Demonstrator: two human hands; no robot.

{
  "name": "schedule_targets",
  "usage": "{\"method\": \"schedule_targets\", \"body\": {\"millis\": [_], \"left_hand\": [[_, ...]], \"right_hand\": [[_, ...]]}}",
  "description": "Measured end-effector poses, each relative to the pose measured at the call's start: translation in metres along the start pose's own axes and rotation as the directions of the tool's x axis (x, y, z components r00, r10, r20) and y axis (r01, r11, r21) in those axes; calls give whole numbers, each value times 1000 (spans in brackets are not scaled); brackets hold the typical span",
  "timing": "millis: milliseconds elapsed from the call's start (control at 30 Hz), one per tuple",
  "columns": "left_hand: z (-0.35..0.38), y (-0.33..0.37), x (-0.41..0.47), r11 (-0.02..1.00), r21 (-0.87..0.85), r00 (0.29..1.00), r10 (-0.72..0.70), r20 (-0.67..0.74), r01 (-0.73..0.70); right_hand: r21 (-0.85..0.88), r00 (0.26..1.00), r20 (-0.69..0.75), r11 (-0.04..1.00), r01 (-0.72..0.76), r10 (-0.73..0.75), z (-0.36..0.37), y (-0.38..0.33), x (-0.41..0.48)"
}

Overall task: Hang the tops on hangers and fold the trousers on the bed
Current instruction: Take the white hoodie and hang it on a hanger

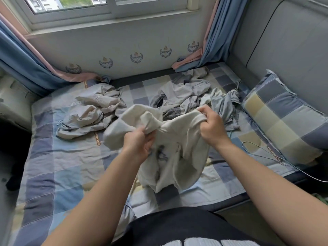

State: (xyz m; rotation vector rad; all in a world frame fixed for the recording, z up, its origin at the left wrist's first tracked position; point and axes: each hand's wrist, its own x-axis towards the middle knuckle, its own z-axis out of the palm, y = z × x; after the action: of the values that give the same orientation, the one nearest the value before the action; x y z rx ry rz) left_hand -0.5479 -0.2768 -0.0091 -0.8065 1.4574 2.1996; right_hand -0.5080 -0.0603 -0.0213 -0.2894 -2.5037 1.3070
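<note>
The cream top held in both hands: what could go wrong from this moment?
1. The cream top is bunched and twisted between the left hand and the right hand, so it may later hang crooked or inside out.
2. A thin wire loop lies on the bed just right of the top. The hanging cloth might catch on it.
3. The beige garment lies close behind the top's left part and could get dragged along.

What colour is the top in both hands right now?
Cream top with a dark print, seen from the head camera.
</note>
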Motion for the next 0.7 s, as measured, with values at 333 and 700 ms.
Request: {"method": "schedule_targets", "body": {"millis": [333,700], "left_hand": [[17,-77,-8,428,716,833,327,446,-552],[41,-81,1,791,545,961,243,135,-277]], "right_hand": [[-69,911,307,948,312,-277,-18,-85,23],[-446,918,388,888,113,78,-48,-14,26]]}}
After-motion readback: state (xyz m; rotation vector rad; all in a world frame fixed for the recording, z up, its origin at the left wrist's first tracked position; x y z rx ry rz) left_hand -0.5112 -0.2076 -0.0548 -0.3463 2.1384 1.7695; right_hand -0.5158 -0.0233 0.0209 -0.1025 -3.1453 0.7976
